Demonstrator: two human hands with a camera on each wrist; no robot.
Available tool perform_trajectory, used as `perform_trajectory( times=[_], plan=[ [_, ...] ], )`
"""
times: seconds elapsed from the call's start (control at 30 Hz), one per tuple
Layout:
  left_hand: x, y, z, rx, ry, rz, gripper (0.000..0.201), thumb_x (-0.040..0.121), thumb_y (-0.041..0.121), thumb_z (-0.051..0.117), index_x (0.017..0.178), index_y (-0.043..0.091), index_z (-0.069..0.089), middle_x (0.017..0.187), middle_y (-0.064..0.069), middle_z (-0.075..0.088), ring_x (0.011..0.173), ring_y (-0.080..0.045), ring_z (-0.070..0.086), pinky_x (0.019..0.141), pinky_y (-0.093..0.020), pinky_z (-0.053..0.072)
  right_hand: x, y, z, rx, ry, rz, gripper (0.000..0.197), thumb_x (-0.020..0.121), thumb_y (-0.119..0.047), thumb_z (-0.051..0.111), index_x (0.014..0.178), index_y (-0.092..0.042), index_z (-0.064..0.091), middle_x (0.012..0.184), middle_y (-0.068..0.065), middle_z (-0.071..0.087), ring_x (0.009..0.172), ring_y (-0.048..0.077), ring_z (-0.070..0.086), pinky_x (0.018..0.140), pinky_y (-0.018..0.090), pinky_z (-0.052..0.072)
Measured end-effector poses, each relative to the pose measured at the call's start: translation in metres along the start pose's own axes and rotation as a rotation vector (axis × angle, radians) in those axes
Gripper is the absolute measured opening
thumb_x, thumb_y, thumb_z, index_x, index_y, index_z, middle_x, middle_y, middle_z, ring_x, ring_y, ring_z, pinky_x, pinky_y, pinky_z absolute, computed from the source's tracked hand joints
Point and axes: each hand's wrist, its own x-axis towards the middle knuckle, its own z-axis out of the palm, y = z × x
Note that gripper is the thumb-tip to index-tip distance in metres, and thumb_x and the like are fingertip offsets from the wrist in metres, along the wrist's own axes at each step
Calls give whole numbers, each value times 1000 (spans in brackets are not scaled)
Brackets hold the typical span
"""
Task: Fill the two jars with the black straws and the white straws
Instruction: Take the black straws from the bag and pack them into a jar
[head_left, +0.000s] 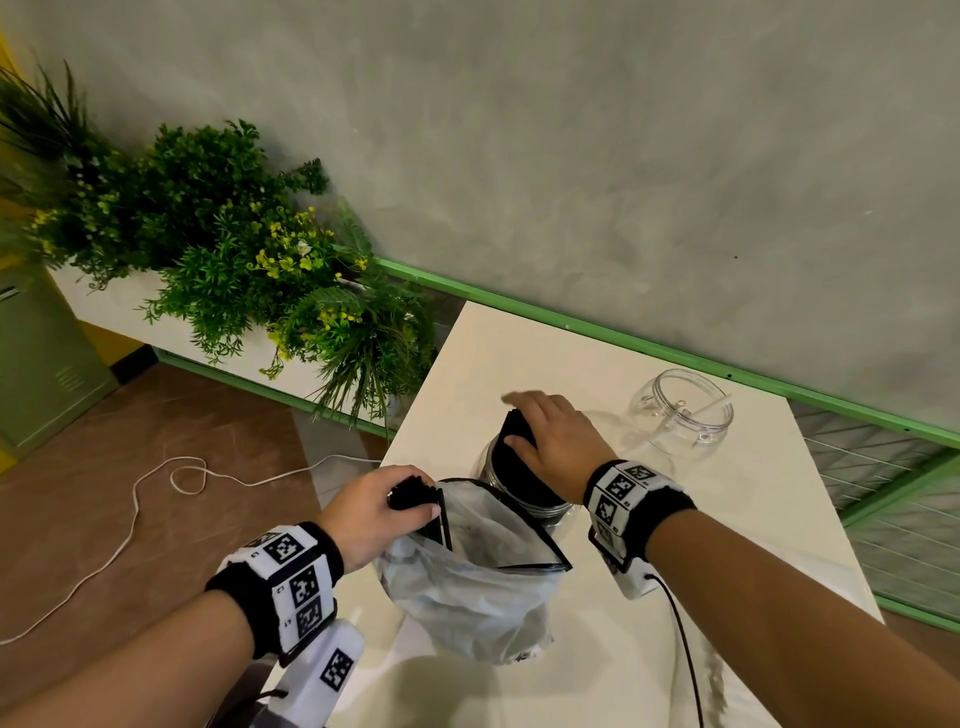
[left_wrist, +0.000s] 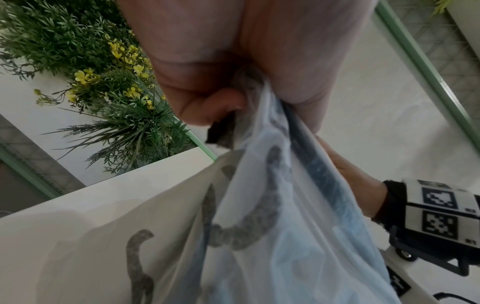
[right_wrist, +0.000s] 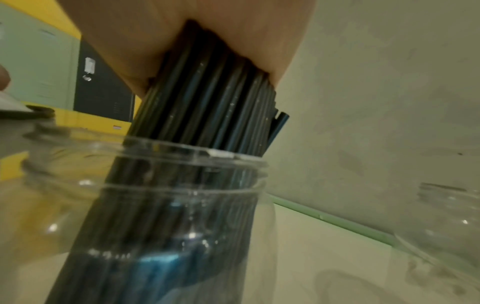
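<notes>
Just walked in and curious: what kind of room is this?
Probably an indoor workroom or staged studio corner, not a home kitchen: a plain white table, green metal lockers, and a planter of likely artificial plants.

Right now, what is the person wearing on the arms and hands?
Both hands, left hand and right hand, are bare. Each forearm is bare too. Each wrist carries a black band with white blocks printed with square black codes. A black cable leaves the right one.
</notes>
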Motion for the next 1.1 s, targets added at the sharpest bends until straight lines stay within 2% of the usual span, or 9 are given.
perform_trajectory(
  times=[0.07, 0.13, 0.27, 0.4, 0.5, 0.63, 0.83, 1.0, 1.1],
  plan=[
    [0, -1, 0, 0, -1, -1, 22, 68, 41, 68, 85, 28, 67, 83, 12, 69, 81, -6, 64, 75, -24, 48, 0, 0, 0, -21, 3, -12, 64, 95, -40, 51, 149, -33, 18, 151, 1, 27, 126, 29, 39, 92, 43, 45],
    [1, -2, 0, -9, -1, 4, 24, 67, 43, 68, 85, 28, 67, 82, 10, 70, 82, -8, 64, 77, -27, 49, 0, 0, 1, -66, -31, -50, 61, 96, -40, 49, 148, -38, 20, 154, -2, 26, 130, 27, 35, 95, 45, 45],
    [0, -2, 1, -17, 2, 7, 28, 64, 48, 68, 84, 28, 67, 83, 11, 69, 82, -9, 65, 77, -29, 49, 0, 1, -3, -152, -172, -21, 59, 92, -60, 27, 146, -38, 28, 150, -10, 35, 133, 23, 31, 100, 48, 41],
    [-1, 0, 1, -39, 10, 4, 39, 59, 56, 64, 85, 28, 67, 83, 10, 70, 83, -10, 65, 79, -30, 50, -3, -5, -14, -137, -241, 7, 76, 80, -75, 14, 149, -42, 15, 154, -11, 26, 141, 23, 20, 111, 49, 23],
    [-2, 1, 0, -32, 18, 3, 36, 61, 53, 66, 86, 27, 67, 84, 9, 69, 83, -11, 65, 79, -32, 50, -8, -19, -31, -52, -10, 41, 76, 85, -70, 28, 151, -36, 10, 154, -5, 29, 142, 21, 16, 114, 46, 15],
    [-5, 2, -3, -30, 18, -18, 31, 63, 50, 68, 85, 27, 68, 83, 5, 70, 81, -13, 65, 76, -33, 51, -41, -53, -34, 288, 355, -11, 49, 90, -35, 54, 135, -19, 46, 123, -2, 55, 113, 15, 44, 98, 32, 37],
    [-8, 5, -2, -95, 28, -73, 22, 67, 32, 77, 87, 34, 66, 87, 1, 70, 81, -12, 65, 76, -26, 51, -87, -83, 33, 187, 116, 35, 39, 84, -44, 48, 118, -29, 59, 117, -10, 59, 108, 20, 51, 88, 43, 47],
    [-13, 10, -2, -271, -108, -127, 45, 68, 2, 81, 104, 22, 64, 96, 4, 71, 94, -10, 65, 81, -18, 51, -83, -87, 47, 340, -58, 188, 80, 72, -74, 43, 137, -27, 46, 128, -8, 55, 114, 18, 43, 99, 36, 38],
    [-16, 12, 0, -323, -139, -142, 59, 71, -7, 68, 122, 19, 53, 113, 3, 63, 94, 3, 61, 79, -11, 46, -84, -98, 54, 284, -53, 220, 85, 68, -77, 41, 139, -30, 44, 126, -9, 53, 112, 18, 38, 98, 38, 36]
  ],
)
